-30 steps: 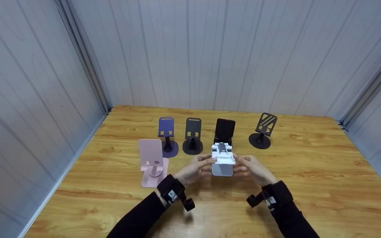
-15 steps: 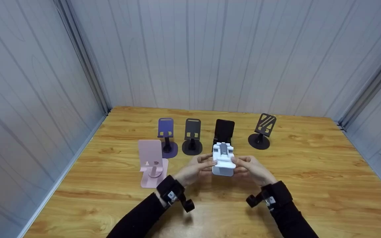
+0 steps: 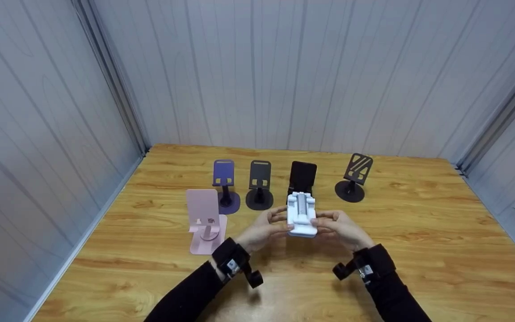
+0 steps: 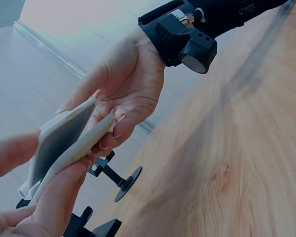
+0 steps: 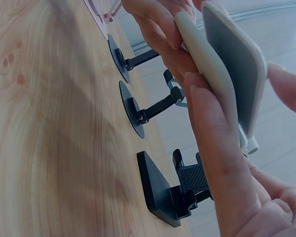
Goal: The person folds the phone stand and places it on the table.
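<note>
A white folding phone stand is held above the table between both hands. My left hand grips its left side, thumb on top and fingers beneath; my right hand does the same on the right. In the left wrist view, the stand's upper plate, dark on its inner face, lies over the pale base with a narrow wedge of space between them. The right wrist view shows the same gap, with fingers under the base. Just behind the white stand is a black phone stand.
A pink phone stand stands to the left on the wooden table. Behind it are a purple stand and a dark grey stand. Farther right is a dark stand with slanted cut-outs. Pale panels enclose the table's back and sides.
The white stand's upper plate has swung down towards its base, and the gap between them has narrowed. Both thumbs have moved down slightly with it; the other stands have stayed in place.
</note>
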`<state>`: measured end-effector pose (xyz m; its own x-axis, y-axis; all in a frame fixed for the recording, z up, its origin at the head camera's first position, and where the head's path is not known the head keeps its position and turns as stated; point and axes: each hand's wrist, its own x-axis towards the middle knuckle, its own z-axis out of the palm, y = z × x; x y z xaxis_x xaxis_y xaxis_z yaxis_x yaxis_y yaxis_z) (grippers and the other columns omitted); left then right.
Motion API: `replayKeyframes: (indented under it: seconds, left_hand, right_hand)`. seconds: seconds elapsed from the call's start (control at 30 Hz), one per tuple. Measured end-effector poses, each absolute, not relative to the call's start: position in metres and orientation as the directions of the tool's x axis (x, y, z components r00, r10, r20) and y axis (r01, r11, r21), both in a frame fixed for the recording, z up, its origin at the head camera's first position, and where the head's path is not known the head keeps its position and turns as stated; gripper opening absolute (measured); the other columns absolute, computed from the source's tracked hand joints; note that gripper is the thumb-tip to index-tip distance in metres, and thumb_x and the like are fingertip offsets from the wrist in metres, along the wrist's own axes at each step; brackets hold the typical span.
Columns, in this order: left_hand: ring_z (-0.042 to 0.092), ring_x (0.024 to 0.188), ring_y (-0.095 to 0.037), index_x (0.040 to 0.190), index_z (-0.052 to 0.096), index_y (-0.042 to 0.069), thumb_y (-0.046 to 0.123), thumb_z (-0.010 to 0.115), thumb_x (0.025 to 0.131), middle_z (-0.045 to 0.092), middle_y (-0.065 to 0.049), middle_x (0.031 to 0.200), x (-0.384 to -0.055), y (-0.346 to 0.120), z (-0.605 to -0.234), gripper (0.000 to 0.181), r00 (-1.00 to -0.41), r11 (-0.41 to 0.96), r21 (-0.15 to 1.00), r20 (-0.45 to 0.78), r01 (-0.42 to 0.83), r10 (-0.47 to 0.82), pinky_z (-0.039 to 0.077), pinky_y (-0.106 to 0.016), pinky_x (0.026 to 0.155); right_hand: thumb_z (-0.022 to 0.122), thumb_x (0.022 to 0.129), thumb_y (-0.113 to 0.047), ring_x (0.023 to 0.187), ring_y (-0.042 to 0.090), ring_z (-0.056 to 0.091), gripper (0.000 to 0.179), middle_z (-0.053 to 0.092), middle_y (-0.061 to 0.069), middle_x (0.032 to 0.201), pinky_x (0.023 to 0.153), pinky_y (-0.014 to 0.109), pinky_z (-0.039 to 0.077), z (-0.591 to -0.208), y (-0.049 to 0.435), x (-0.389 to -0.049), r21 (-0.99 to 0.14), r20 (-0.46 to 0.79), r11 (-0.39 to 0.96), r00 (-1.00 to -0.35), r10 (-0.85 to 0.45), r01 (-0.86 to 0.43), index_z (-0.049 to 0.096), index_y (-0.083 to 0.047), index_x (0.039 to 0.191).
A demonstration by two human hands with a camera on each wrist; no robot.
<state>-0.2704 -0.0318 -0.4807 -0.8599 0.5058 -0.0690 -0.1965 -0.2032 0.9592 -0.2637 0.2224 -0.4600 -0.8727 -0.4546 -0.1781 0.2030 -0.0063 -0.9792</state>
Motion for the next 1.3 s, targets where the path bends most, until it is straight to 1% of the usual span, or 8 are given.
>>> replayKeyframes:
  seconds: [0.23, 0.5, 0.73, 0.9, 1.03, 1.13, 1.23, 1.3]
  left_hand:
    - [0.065, 0.109, -0.016, 0.158, 0.030, -0.013, -0.013, 0.061, 0.098, 0.056, -0.030, 0.143, -0.2684, -0.0310, -0.4821, 0.068, -0.862, -0.202, 0.965, -0.043, -0.166, 0.505, 0.060, -0.032, 0.099]
    - [0.066, 0.104, -0.014, 0.158, 0.028, -0.015, -0.015, 0.061, 0.095, 0.055, -0.032, 0.143, -0.2678, -0.0299, -0.4840, 0.071, -0.868, -0.210, 0.967, -0.021, -0.144, 0.495, 0.060, -0.029, 0.096]
    - [0.066, 0.102, -0.014, 0.158, 0.029, -0.015, -0.016, 0.061, 0.095, 0.058, -0.028, 0.138, -0.2670, -0.0295, -0.4841, 0.071, -0.875, -0.209, 0.968, -0.024, -0.141, 0.483, 0.060, -0.026, 0.093]
    - [0.066, 0.101, -0.014, 0.158, 0.028, -0.015, -0.017, 0.060, 0.094, 0.057, -0.029, 0.140, -0.2671, -0.0288, -0.4842, 0.072, -0.878, -0.219, 0.967, -0.012, -0.132, 0.478, 0.061, -0.026, 0.092]
    - [0.066, 0.100, -0.014, 0.159, 0.027, -0.014, -0.016, 0.061, 0.094, 0.056, -0.030, 0.141, -0.2665, -0.0282, -0.4836, 0.073, -0.885, -0.208, 0.970, -0.016, -0.127, 0.466, 0.060, -0.026, 0.092]
    - [0.066, 0.100, -0.014, 0.159, 0.027, -0.014, -0.015, 0.062, 0.095, 0.055, -0.031, 0.142, -0.2659, -0.0278, -0.4825, 0.073, -0.888, -0.195, 0.973, -0.018, -0.121, 0.459, 0.060, -0.025, 0.091]
    - [0.067, 0.098, -0.014, 0.159, 0.028, -0.014, -0.014, 0.063, 0.095, 0.055, -0.032, 0.143, -0.2658, -0.0273, -0.4813, 0.073, -0.887, -0.180, 0.978, -0.009, -0.103, 0.461, 0.061, -0.025, 0.090]
    - [0.069, 0.100, -0.016, 0.160, 0.028, -0.013, -0.012, 0.063, 0.095, 0.054, -0.033, 0.144, -0.2658, -0.0273, -0.4799, 0.074, -0.883, -0.165, 0.982, -0.004, -0.092, 0.469, 0.061, -0.026, 0.091]
  right_hand:
    - [0.067, 0.102, -0.008, 0.083, 0.007, 0.073, 0.049, 0.077, -0.002, 0.093, 0.079, 0.023, 0.062, -0.4603, 0.2212, -0.2635, -0.982, -0.177, 0.011, -0.883, -0.434, 0.191, 0.052, 0.019, 0.140]
    - [0.067, 0.100, -0.003, 0.085, 0.008, 0.074, 0.047, 0.079, -0.003, 0.093, 0.082, 0.025, 0.063, -0.4616, 0.2191, -0.2634, -0.982, -0.176, 0.008, -0.888, -0.424, 0.191, 0.052, 0.018, 0.139]
    - [0.067, 0.100, -0.001, 0.085, 0.008, 0.075, 0.044, 0.080, -0.002, 0.094, 0.082, 0.026, 0.063, -0.4634, 0.2181, -0.2636, -0.982, -0.167, -0.007, -0.885, -0.434, 0.189, 0.055, 0.017, 0.138]
    - [0.063, 0.101, 0.001, 0.087, 0.008, 0.074, 0.044, 0.078, -0.001, 0.097, 0.082, 0.024, 0.063, -0.4630, 0.2170, -0.2632, -0.982, -0.153, -0.031, -0.885, -0.440, 0.186, 0.052, 0.019, 0.140]
    - [0.060, 0.103, 0.001, 0.088, 0.009, 0.074, 0.036, 0.077, -0.001, 0.099, 0.083, 0.024, 0.063, -0.4635, 0.2160, -0.2626, -0.983, -0.130, -0.061, -0.882, -0.453, 0.176, 0.054, 0.015, 0.137]
    - [0.061, 0.104, 0.001, 0.089, 0.010, 0.074, 0.031, 0.076, 0.000, 0.100, 0.083, 0.024, 0.063, -0.4639, 0.2142, -0.2623, -0.982, -0.125, -0.073, -0.883, -0.453, 0.176, 0.057, 0.010, 0.133]
    - [0.062, 0.103, 0.001, 0.089, 0.010, 0.074, 0.031, 0.076, 0.000, 0.100, 0.084, 0.024, 0.063, -0.4641, 0.2129, -0.2622, -0.981, -0.130, -0.073, -0.885, -0.447, 0.181, 0.056, 0.010, 0.132]
    - [0.062, 0.103, 0.001, 0.089, 0.010, 0.074, 0.032, 0.076, 0.000, 0.100, 0.084, 0.024, 0.063, -0.4637, 0.2129, -0.2621, -0.981, -0.131, -0.073, -0.887, -0.443, 0.181, 0.055, 0.011, 0.133]
